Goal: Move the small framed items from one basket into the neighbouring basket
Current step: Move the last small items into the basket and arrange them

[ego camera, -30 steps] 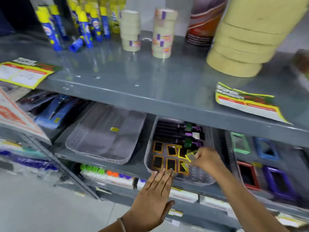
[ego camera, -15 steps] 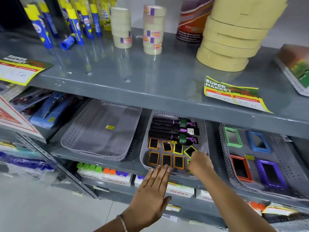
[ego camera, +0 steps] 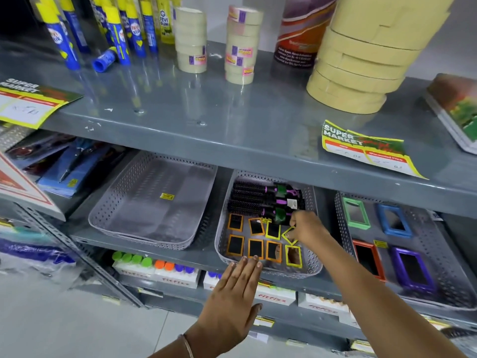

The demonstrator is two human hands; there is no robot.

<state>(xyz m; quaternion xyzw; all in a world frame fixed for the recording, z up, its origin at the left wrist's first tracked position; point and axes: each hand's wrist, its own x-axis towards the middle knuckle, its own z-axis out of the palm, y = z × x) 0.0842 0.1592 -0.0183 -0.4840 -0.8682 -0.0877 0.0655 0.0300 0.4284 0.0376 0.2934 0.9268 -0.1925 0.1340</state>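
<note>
Grey metal shelving fills the view, with a pale tiled floor below it. On the lower shelf sits the middle basket — a grey perforated tray that serves as the landmark. Inside it, along the back, lie black round hairbrushes with purple and green handles. In front of them lie the small framed items, orange- and yellow-edged rectangles in two rough rows on the basket floor.

The right hand reaches into the basket from its right side, fingers closed in a pinch on a tilted yellow framed item in the back row. The left hand is flat and spread, palm down, its fingertips at the basket's front rim; whether they touch it cannot be told.

Just left of the middle basket stands the neighbouring basket, holding only a small yellow sticker. To the right of the middle basket, another tray carries larger frames in green, blue, red and purple. Above it, on the upper shelf, stand tape rolls and glue sticks.
</note>
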